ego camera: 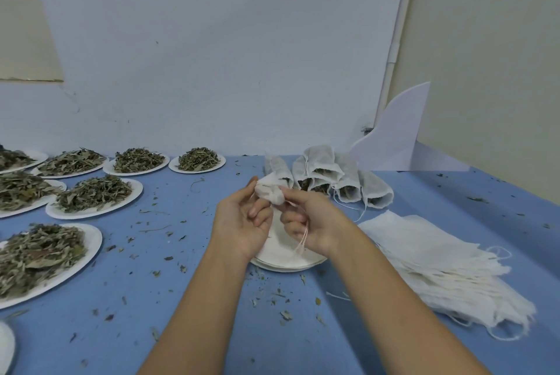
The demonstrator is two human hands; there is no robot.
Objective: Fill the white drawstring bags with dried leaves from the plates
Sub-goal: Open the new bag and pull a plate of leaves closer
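Leaf plates: white plates (94,208) heaped with dried leaves (94,192) stand in rows along the table's left side, from the near-left edge back to the wall
Middle plate: a white plate (288,259) with no leaves showing sits mid-table, under both hands
Filled bags: a cluster of white drawstring bags (330,177) lies toward the far edge, mouths facing the camera, dark leaves visible inside
Unfilled bags: a flat stack of white bags (439,262) lies on the table's right side, loose strings trailing from it
Held bag: one small bunched white bag (269,191) is up off the table, above the middle plate's far rim; its contents cannot be told
Left hand: left hand (242,223) palm up, fingers curled, thumb and fingertips pinching the bag's left side
Right hand: right hand (315,220) pinches the bag's right end with thumb and forefinger, other fingers curled; a pale drawstring (303,238) hangs from its palm
Table: blue table (188,299) strewn with leaf crumbs (285,314)
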